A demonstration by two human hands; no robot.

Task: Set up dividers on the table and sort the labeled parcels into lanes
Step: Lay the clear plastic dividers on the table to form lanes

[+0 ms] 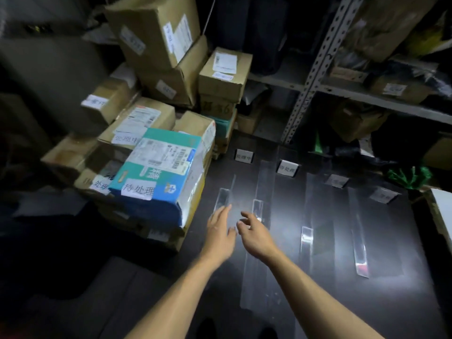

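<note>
**Both hands hovering beside the parcel stack**

The dividers [261, 184] are lying as clear strips across the dark table [381, 241], with small label cards [288, 168] standing at the far ends of the lanes. The parcels are sitting stacked at the table's left edge, and the teal parcel [159, 167] is lying tilted on top, a white label on its near face.

The left hand [220, 231] is reaching out with a wide grip, fingers straight, holding nothing. The right hand [255, 234] is just beside it, fingers loosely curled, its grip also holding nothing.

I judge the teal parcel to be light but slippery, since it looks film-wrapped. Taking it by both side edges seems safest, because it is resting askew and the boxes under it look loosely piled.
</note>
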